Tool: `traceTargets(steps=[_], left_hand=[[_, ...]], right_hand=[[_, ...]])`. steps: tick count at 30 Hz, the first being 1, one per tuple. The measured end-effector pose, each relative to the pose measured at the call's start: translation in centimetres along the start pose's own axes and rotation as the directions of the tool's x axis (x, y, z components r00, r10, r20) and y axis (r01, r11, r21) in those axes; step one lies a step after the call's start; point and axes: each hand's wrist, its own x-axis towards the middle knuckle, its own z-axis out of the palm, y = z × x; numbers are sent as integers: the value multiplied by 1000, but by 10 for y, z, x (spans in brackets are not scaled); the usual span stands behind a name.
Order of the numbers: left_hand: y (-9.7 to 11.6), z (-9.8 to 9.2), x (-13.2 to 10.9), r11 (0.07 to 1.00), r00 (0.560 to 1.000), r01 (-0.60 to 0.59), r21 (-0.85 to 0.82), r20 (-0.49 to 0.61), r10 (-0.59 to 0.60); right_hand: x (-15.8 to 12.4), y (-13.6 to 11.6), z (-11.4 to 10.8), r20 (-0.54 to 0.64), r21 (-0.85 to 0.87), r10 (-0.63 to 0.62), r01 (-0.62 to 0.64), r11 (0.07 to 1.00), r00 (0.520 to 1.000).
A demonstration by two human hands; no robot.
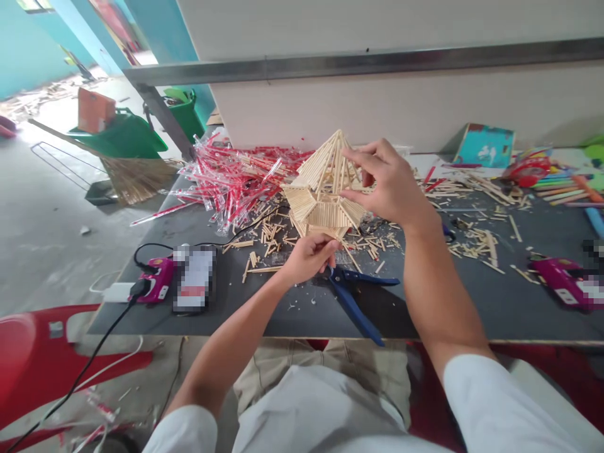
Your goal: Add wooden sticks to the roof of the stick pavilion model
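Note:
A small pagoda-like model made of thin wooden sticks (pixel 325 214) stands in front of me, with a pointed upper roof and a flared lower roof. My left hand (pixel 311 257) is closed at its near lower edge; the fingertips are partly hidden. On the right side of the upper roof, my right hand (pixel 384 179) grips with thumb and forefinger, the forefinger higher up and the thumb near its lower rim. Just below my left hand lie blue-handled cutting pliers (pixel 358 302), their jaws partly hidden behind it.
Red-and-clear plastic wrappers (pixel 240 176) heap at the back left. Cut stick pieces (pixel 271 236) litter the dark table (pixel 283 314). A phone (pixel 194 280) and a purple power strip (pixel 158 280) with cables sit left, another purple strip (pixel 564 280) right. Coloured pens (pixel 561 185) lie far right.

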Motion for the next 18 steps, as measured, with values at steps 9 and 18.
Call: traceTargets(steps=[9,18], left_hand=[[19,3,-5,983,999,-31,179,15,29],[81,-22,16,665,944,-120,737,-122,305]], right_hand=[[-2,1,4,33,-42,-2,3,999,999],[-7,-6,6,57,-125,24,-17,992,998]])
